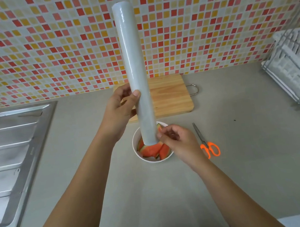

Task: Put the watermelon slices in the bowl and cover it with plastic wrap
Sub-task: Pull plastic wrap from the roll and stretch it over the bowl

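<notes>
A white bowl (135,147) sits on a grey desk (247,167), holding several watermelon slices (153,149), red flesh with green rind. Above it, a long roll of plastic wrap (133,68) stands nearly upright, its lower end hanging over the bowl's far side; whether it touches the fruit cannot be told. The left hand (118,111) grips the roll partway up, its fingers (136,94) wrapped around it. The right hand (177,140) has its fingers (162,133) curled and pinching at the roll's lower right side. Just behind the bowl lies a wooden cutting board (169,95). Orange-handled scissors (207,144) lie to the bowl's right. A steel sink (7,151) is far left, a white dish rack (296,75) far right, against a mosaic-tiled wall (41,51).
</notes>
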Demonstrator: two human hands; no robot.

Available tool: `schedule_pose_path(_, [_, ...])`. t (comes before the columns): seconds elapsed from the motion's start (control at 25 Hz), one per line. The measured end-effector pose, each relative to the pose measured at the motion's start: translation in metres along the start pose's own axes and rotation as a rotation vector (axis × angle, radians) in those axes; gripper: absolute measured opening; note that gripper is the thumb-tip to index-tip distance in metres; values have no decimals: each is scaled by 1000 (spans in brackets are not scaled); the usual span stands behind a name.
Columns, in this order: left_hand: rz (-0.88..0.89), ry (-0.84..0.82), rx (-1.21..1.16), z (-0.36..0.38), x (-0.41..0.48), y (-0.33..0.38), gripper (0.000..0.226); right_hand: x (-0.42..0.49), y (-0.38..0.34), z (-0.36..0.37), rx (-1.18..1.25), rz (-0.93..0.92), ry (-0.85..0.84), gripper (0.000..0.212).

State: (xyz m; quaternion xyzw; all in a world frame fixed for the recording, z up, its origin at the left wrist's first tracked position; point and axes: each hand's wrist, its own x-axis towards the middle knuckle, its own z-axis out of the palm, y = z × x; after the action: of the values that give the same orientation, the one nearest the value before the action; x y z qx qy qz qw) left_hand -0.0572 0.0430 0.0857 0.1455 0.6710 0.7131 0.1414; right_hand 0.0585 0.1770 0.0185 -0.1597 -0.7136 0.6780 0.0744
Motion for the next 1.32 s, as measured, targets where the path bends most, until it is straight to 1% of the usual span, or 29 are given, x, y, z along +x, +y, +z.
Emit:
schedule_pose_path(0.2, [40,-18,-7,12,-2,2,21,-6,-2,-12,109,3,-73,9])
schedule_pose_path(0.28, [38,34,4,17,-1,1,24,-10,-4,-18,127,0,-130,12])
schedule_pose_path(0.36, [17,87,3,21,-2,-1,28,-10,-6,-29,148,39,-189,12])
schedule_pose_path(0.44, [7,86,7,23,-2,-1,30,-8,-9,-46,63,124,-248,3])
schedule_pose_path(0.48, [6,75,8,23,-3,-1,30,-7,-9,-55,-19,164,-253,4])
schedule_pose_path(0.52, [3,68,9,22,-3,-1,31,-4,-8,-62,-91,191,-220,8])
schedule_pose_path(0.56, [-2,66,9,21,-4,0,31,0,-8,-67,-127,198,-144,10])
schedule_pose_path(0.64, [-10,64,11,20,-4,1,32,10,-13,-68,-66,156,20,13])
schedule_pose_path(0.68, [-13,61,17,19,-4,1,32,15,-19,-64,-15,126,58,14])
schedule_pose_path(0.72, [-19,58,27,20,-5,1,33,21,-26,-59,22,97,62,13])
schedule_pose_path(0.92, [1,47,79,23,-10,-2,43,40,-52,-32,39,5,-94,10])
schedule_pose_path(1.04, [30,66,89,24,-12,-2,41,39,-53,-25,87,6,-118,1])
schedule_pose_path(1.12, [47,78,114,24,-14,-1,40,37,-53,-24,138,33,-147,7])
schedule_pose_path(1.24, [67,95,154,25,-16,-1,40,35,-53,-30,174,50,-251,13])
schedule_pose_path(1.32, [81,107,174,25,-18,-2,37,34,-54,-34,184,50,-249,10])
